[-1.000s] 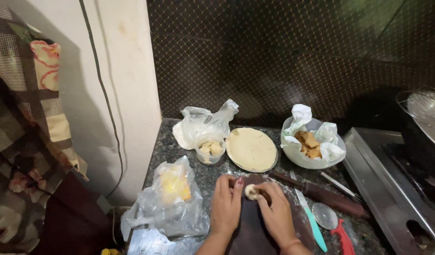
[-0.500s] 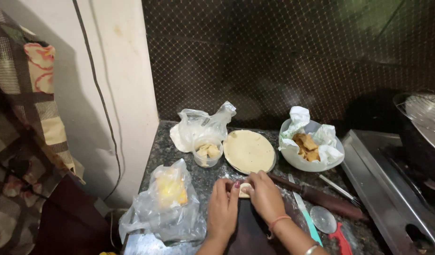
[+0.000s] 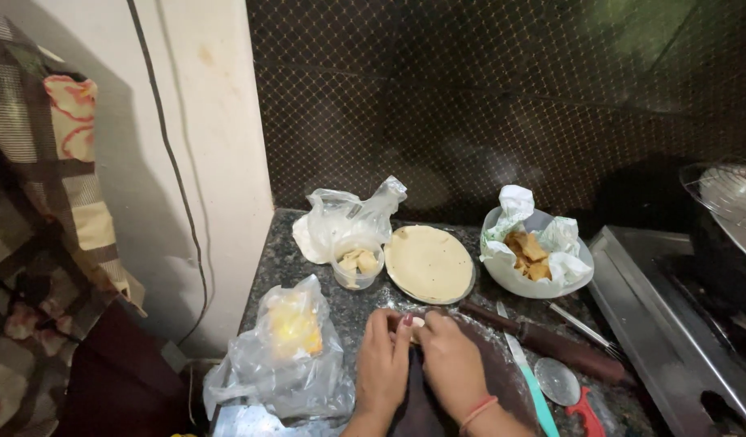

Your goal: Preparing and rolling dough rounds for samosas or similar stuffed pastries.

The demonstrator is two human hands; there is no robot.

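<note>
Pale dough piece point(image 3: 416, 325) pinched between left hand point(image 3: 383, 364) and right hand point(image 3: 452, 366).

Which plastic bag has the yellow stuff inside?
The clear plastic bag nearest the left hand, at the counter's front left. The other bag, back by the wall, shows nothing yellow, only a small cup before it.

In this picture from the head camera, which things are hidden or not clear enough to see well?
- Dough piece, head view: mostly covered by the left hand and right hand.
- Dark board under the hands: the hands hide much of it; the bottom edge cuts it off.
- Pot on the stove: cut off by the right edge.
- Yellow food in the plastic bag: blurred by the plastic.
</note>
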